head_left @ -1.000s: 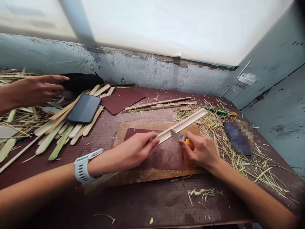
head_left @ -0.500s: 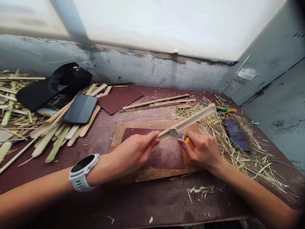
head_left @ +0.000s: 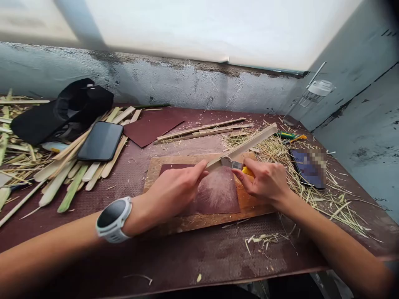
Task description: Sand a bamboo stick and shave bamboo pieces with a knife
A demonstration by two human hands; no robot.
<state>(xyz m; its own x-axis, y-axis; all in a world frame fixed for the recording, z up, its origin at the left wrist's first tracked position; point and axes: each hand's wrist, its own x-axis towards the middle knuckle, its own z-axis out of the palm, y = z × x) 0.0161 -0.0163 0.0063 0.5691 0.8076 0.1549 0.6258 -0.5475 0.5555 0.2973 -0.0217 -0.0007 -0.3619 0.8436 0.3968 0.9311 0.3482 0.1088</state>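
Note:
My left hand (head_left: 177,189) is closed on the near end of a pale bamboo strip (head_left: 254,139), which slants up and away to the right. My right hand (head_left: 266,178) grips a utility knife (head_left: 247,170) by its yellow handle. The knife's blade (head_left: 227,162) lies against the strip, just past my left fingertips. Beneath both hands lies a wooden board (head_left: 183,224) bearing a dark red sheet of sandpaper (head_left: 215,199), whitened with dust in the middle. A watch (head_left: 114,220) with a pale band sits on my left wrist.
Left are a black cap (head_left: 65,108), a phone (head_left: 101,141) and several bamboo slats (head_left: 59,187). A second sandpaper sheet (head_left: 152,124) and thin strips (head_left: 202,128) lie behind the board. Shavings (head_left: 311,199), another phone (head_left: 307,168), a green-and-yellow tool (head_left: 289,136) and a lidded cup (head_left: 319,89) are right.
The view has shifted slightly. My left wrist has turned a little, showing more of the watch face. The blade stays against the strip, and both grips are unchanged.

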